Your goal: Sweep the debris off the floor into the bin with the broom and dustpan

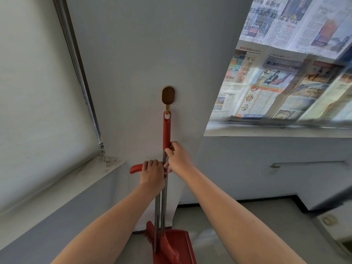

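Note:
A red broom handle (166, 130) hangs by its loop from a brown wall hook (168, 96) on the white wall. Its metal pole runs down beside a second pole to the red dustpan (175, 246) near the floor. My right hand (178, 158) grips the broom pole just under the red grip. My left hand (151, 175) is closed around the red curved dustpan handle (135, 168), which sticks out to the left. Broom bristles are hidden. No debris or bin is in view.
A window with a white blind (38, 92) and a sill (62, 185) lies on the left. Newspapers (285, 73) cover a window on the right above a ledge. Grey floor (238, 225) spreads to the right of the dustpan.

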The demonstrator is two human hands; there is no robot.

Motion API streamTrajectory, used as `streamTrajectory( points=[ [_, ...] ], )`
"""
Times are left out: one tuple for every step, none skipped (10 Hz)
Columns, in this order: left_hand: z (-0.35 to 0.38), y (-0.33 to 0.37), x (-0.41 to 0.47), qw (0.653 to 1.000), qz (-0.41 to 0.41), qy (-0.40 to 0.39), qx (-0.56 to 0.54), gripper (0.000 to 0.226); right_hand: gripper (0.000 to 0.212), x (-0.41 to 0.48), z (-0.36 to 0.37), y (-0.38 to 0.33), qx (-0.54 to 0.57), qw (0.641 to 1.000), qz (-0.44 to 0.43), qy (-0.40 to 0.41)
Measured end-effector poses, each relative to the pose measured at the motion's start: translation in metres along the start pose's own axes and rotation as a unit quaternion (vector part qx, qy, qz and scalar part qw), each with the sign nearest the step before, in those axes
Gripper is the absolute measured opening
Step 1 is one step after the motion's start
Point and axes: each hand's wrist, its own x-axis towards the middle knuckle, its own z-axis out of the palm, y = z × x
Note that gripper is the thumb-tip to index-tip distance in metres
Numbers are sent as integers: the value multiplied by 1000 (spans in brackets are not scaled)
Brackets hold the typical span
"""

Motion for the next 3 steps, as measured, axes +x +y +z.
streamTrajectory(
  points=[
    [1,3,-11,999,-10,23,-33,43,32,-15,-1,12,-14,1000,15,-2],
    [2,7,-28,997,0,54,-50,48,40,-39,-2,42,-10,998,53,-35],
    [-1,13,-40,997,7,57,-55,52,42,-56,-8,55,24,995,77,-61]
  ],
)
